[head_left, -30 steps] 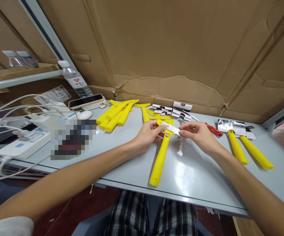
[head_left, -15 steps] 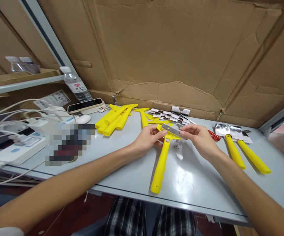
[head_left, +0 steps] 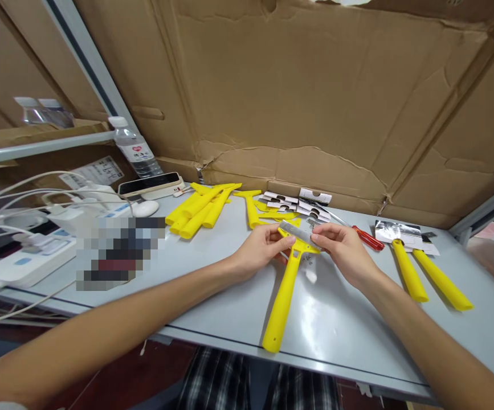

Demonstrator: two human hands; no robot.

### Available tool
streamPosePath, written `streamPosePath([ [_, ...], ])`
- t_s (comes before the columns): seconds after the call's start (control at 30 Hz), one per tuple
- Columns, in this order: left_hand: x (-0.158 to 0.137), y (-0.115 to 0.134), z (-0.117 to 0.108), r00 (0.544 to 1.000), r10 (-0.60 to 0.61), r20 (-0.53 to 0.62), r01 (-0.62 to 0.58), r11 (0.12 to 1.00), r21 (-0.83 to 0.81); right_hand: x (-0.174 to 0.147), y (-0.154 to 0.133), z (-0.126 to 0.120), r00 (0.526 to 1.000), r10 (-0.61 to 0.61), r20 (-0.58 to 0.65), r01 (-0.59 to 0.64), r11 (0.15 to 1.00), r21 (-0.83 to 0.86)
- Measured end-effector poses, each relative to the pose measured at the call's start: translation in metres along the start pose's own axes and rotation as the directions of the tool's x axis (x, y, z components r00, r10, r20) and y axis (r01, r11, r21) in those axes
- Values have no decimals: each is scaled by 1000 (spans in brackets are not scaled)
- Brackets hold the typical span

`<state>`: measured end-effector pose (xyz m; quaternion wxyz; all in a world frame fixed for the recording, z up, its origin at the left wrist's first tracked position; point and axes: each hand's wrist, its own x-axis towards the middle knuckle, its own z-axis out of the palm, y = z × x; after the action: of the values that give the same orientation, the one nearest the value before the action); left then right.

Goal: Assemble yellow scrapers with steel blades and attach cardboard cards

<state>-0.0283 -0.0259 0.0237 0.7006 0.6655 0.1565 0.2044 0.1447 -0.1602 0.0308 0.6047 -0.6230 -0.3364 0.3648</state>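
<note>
A yellow plastic scraper (head_left: 284, 296) points its handle toward the table's front edge. My left hand (head_left: 255, 250) is closed on the left end of its wide head, thumb on top. Across that head lies a flat metal blade (head_left: 296, 231), its right end pinched by the fingers of my right hand (head_left: 349, 250). Small screws (head_left: 308, 259) lie on the table just behind the scraper's neck, partly hidden by it. To the right of my right hand is a screwdriver with a red handle (head_left: 370, 238).
Several yellow scraper handles (head_left: 204, 208) are piled at the back left. White cards (head_left: 315, 196) and yellow parts (head_left: 276, 215) lie behind my hands. Two scrapers with blades (head_left: 409, 270) rest at right. A power strip (head_left: 28, 259), cables, a phone (head_left: 150, 183) and a bottle (head_left: 135, 148) occupy the left.
The blade sits lower and flatter along the scraper's head. Scraper and both hands have shifted slightly right and nearer in view; more of the screwdriver shows.
</note>
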Motion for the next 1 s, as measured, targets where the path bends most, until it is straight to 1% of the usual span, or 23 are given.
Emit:
streamPosePath([
  [0.33, -2, 3, 3, 1000, -9, 2, 9, 1000, 11, -5, -6, 8, 999, -41, -6, 40, 994, -105],
  [0.4, -2, 3, 4, 1000, -11, -26, 11, 1000, 26, -5, -5, 9, 999, -42, 9, 43, 992, -116],
  [0.57, -2, 0, 7, 987, -3, -160, 14, 998, 65, -6, 2, 12, 996, -65, 63, 74, 985, -157],
  [0.67, -2, -1, 7, 984, -11, -177, 23, 997, 68, -7, 2, 14, 995, -78, 69, 89, 981, -174],
  [0.77, -2, -1, 5, 983, -18, -181, 28, 998, 53, -8, -2, 13, 994, -101, 43, 107, 977, -183],
  [0.9, 0, 2, 3, 977, -24, -213, 24, 1000, -2, -8, -4, 10, 998, -66, 14, 67, 985, -162],
  [1.0, 1, 3, 2, 976, -27, -216, 20, 999, -31, -6, -1, 7, 996, -12, 93, 26, 989, -148],
])
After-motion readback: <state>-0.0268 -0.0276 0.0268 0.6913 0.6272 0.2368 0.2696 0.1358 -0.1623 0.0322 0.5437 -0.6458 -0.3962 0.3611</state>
